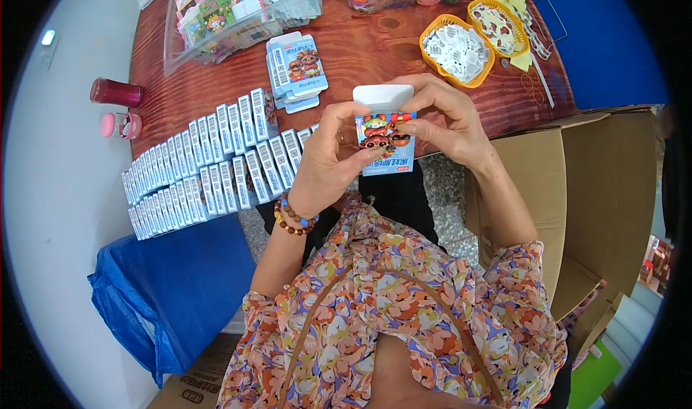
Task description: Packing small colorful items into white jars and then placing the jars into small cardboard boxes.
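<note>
A small blue cardboard box [388,160] with colourful cartoon figures is held up in front of my chest, just off the table's near edge. Its white end flap [383,94] stands open on the far side. My left hand [324,149] grips the box's left side, thumb across the printed face. On the other side, my right hand [453,124] pinches the upper right corner near the flap. Past my left hand lies a small pile of flattened boxes [303,70] with the same print. Two long rows of filled-out boxes [216,131] stand on edge to the left.
Clear plastic bins [245,23] of printed packets sit at the back of the wooden table [375,49]. Yellow baskets [455,77] hold small white packets and pieces. A large open carton [533,193] stands at my right, a blue bag [173,279] at lower left. Two pink containers [115,92] are far left.
</note>
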`<state>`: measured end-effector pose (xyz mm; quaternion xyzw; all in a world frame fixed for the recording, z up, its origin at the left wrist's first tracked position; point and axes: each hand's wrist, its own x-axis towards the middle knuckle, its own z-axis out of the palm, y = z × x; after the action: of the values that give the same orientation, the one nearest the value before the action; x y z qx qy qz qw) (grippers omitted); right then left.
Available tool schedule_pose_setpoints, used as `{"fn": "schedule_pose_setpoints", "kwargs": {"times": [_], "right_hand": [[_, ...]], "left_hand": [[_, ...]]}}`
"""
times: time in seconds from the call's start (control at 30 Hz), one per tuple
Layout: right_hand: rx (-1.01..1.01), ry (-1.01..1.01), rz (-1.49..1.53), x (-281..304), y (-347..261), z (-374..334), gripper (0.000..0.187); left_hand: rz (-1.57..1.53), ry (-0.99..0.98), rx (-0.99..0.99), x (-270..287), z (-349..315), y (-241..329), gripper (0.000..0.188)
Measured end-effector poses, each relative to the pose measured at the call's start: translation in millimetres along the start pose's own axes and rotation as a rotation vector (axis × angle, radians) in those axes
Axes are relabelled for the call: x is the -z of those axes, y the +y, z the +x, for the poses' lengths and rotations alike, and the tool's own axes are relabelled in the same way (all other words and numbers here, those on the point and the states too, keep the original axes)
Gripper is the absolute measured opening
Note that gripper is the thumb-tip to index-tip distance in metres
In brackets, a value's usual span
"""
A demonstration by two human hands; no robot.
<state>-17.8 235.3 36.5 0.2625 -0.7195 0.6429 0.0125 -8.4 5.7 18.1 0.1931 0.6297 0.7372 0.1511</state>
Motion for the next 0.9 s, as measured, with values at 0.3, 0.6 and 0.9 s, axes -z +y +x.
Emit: {"fn": "schedule_pose_setpoints", "kwargs": {"times": [0.3, 0.6, 0.9], "right_hand": [[-0.301, 0.07, 0.195, 3.0, -3.7, 9.9, 0.019], [-0.376, -0.086, -0.007, 12.0, -11.0, 11.4, 0.022], [-0.355, -0.101, -0.203, 7.3, -23.2, 9.2, 0.026]], "left_hand": [[0.038, 0.031, 0.006, -8.5, -1.7, 3.5, 0.049], [0.041, 0.02, 0.027, -6.5, -4.1, -7.9, 0.058], [0.097, 0.057, 0.059, -6.8, -4.6, -10.4, 0.063]]}}
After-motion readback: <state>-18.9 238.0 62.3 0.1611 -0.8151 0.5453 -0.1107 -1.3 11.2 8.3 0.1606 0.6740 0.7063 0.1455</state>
